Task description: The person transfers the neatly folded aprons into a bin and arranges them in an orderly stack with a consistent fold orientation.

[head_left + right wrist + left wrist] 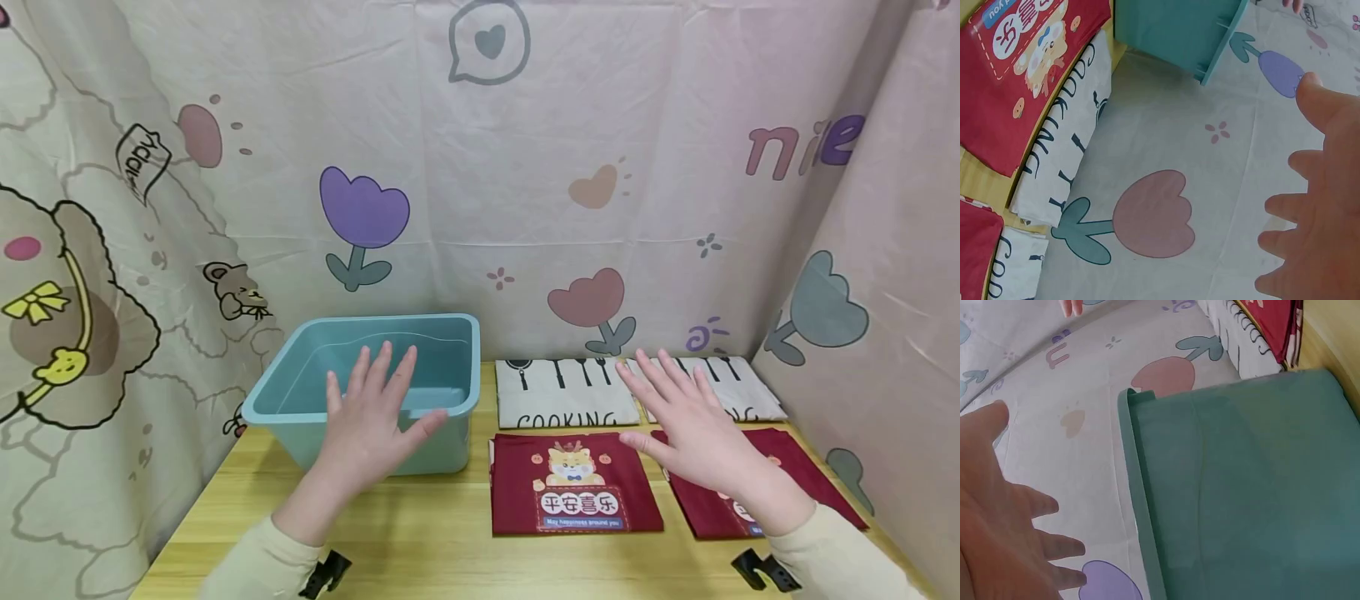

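In the head view my left hand point(369, 421) hovers in front of a teal plastic tub point(442, 442), fingers spread and holding nothing. My right hand point(693, 425), also spread and bare, is raised over the folded cloths on the right. Below and left of it lies a folded red cloth point(517, 483) printed with a cartoon dog. A second red cloth point(813, 483) is partly covered by the right hand and wrist. Behind these lie two folded white cloths, the left one point(540, 404) reading COOKING and the right one point(757, 400) partly hidden by fingers.
Everything stands on a light wooden table point(420, 542). A printed curtain point(465, 167) hangs behind it and along both sides. The tub's visible inside shows bare walls and floor. Dark camera mounts point(326, 575) are strapped at both wrists.
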{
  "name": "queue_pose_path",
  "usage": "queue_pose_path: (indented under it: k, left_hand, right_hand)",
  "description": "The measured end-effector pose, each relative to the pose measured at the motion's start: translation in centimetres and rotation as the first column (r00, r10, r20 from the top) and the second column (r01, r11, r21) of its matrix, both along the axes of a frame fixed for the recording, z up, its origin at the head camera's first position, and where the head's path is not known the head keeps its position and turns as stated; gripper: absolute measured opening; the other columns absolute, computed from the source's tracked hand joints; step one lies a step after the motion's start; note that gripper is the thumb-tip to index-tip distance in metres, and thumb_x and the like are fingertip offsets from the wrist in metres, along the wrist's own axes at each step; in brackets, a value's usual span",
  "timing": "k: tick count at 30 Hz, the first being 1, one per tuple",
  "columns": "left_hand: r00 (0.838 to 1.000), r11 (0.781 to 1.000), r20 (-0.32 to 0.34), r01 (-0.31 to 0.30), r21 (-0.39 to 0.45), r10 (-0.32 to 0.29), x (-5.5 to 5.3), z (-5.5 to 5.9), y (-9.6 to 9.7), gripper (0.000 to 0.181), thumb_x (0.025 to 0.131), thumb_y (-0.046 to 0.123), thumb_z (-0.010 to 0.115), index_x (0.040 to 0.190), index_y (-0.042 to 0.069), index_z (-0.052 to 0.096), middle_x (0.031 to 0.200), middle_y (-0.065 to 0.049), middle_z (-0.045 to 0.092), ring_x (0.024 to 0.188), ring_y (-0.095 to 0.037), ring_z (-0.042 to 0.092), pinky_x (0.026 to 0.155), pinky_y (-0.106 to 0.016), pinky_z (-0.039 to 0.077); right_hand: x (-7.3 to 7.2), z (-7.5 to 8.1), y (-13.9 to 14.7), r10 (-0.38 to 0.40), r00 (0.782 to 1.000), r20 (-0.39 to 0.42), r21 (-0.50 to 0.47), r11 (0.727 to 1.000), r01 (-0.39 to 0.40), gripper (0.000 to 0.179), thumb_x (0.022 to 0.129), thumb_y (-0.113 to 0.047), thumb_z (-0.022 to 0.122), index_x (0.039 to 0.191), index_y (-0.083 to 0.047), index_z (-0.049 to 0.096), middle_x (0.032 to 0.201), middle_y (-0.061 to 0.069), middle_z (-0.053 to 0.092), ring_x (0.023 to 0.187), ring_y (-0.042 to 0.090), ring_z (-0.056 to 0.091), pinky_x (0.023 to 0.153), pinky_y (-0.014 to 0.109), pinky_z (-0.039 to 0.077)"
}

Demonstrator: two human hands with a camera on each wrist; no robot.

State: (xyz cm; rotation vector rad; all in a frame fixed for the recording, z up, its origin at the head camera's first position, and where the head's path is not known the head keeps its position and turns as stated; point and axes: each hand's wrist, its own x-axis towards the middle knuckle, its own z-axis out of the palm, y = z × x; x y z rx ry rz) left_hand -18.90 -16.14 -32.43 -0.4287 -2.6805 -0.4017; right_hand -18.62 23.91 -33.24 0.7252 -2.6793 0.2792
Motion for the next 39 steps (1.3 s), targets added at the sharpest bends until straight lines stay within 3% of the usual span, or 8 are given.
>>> queue_pose_path:
  k: [8,14,19,23,27,34,37,39]
  left_hand:
    - [0.996,0.987,-0.075,0.061,0.150,-0.050,0.4,-0.7,0.4,0.082,0.091,0.061,0.057,0.154,0.013,0.036,0.156,-0.016,0.034,0.145,-0.040,0.022,0.110,-0.070,0.010]
    - [0.993,0.950,-0.080,0.110,0.291,-0.091,1.1,-1.2,0.6,0.074,0.092,0.049,0.063,0.152,0.012,0.041,0.151,-0.011,0.043,0.139,-0.037,0.035,0.105,-0.067,0.027]
    - [0.992,0.889,-0.048,0.126,0.440,-0.117,1.6,-1.5,1.1,0.066,0.092,0.041,0.066,0.149,0.014,0.046,0.146,-0.010,0.050,0.133,-0.035,0.043,0.099,-0.067,0.037]
    - [0.987,0.828,-0.056,0.156,0.538,-0.149,1.8,-1.9,1.7,0.060,0.091,0.030,0.071,0.145,0.013,0.051,0.141,-0.008,0.056,0.127,-0.029,0.051,0.096,-0.059,0.046]
    - [0.978,0.752,-0.086,0.203,0.627,-0.193,1.8,-2.4,2.5,0.056,0.090,0.020,0.074,0.142,0.011,0.054,0.135,-0.008,0.060,0.120,-0.025,0.058,0.093,-0.049,0.052]
    - [0.963,0.620,-0.074,0.226,0.751,-0.260,2.2,-3.9,4.2,0.051,0.089,0.012,0.074,0.138,0.010,0.057,0.129,-0.007,0.064,0.112,-0.022,0.064,0.089,-0.042,0.055]
    - [0.958,0.588,-0.062,0.221,0.778,-0.278,2.3,-5.0,5.1,0.050,0.090,0.011,0.073,0.137,0.009,0.058,0.126,-0.007,0.065,0.110,-0.022,0.064,0.088,-0.037,0.055]
    - [0.957,0.585,-0.039,0.207,0.784,-0.287,2.4,-5.7,5.8,0.048,0.091,0.014,0.073,0.137,0.009,0.058,0.124,-0.007,0.066,0.109,-0.023,0.064,0.087,-0.035,0.055]
  right_hand:
    - [-0.1,-1.0,0.2,0.013,0.998,-0.055,-0.068,0.998,-0.017,0.087,0.086,-0.039,0.075,0.157,-0.019,0.029,0.158,0.018,0.029,0.146,0.041,0.018,0.116,0.061,0.008]
    - [-0.2,-1.7,0.3,0.007,1.000,-0.003,-0.161,0.987,-0.008,0.084,0.087,-0.035,0.076,0.157,-0.020,0.030,0.156,0.017,0.034,0.144,0.042,0.024,0.106,0.070,0.024]
    - [-0.3,-2.4,0.4,0.011,1.000,0.006,-0.221,0.975,-0.010,0.081,0.087,-0.029,0.077,0.155,-0.015,0.035,0.152,0.019,0.040,0.139,0.044,0.032,0.102,0.069,0.032]
    - [-0.3,-3.1,0.5,0.006,1.000,-0.010,-0.283,0.959,-0.009,0.077,0.087,-0.024,0.077,0.153,-0.011,0.039,0.147,0.022,0.046,0.133,0.045,0.039,0.100,0.069,0.035]
    - [-0.4,-3.8,0.5,-0.022,1.000,0.017,-0.346,0.938,0.026,0.074,0.089,-0.021,0.075,0.153,-0.011,0.039,0.145,0.024,0.047,0.130,0.047,0.042,0.098,0.070,0.036]
    - [-0.6,-5.2,0.7,-0.032,0.997,0.076,-0.441,0.896,0.062,0.068,0.093,-0.021,0.071,0.152,-0.009,0.039,0.148,0.022,0.044,0.131,0.047,0.040,0.098,0.070,0.035]
    - [-0.7,-5.8,0.9,-0.024,0.995,0.095,-0.456,0.888,0.065,0.067,0.093,-0.022,0.071,0.151,-0.007,0.040,0.150,0.021,0.042,0.133,0.047,0.039,0.100,0.069,0.035]
    - [-0.7,-6.2,0.9,-0.026,0.994,0.108,-0.461,0.884,0.073,0.067,0.094,-0.023,0.070,0.150,-0.004,0.040,0.150,0.021,0.042,0.133,0.047,0.040,0.101,0.068,0.035]
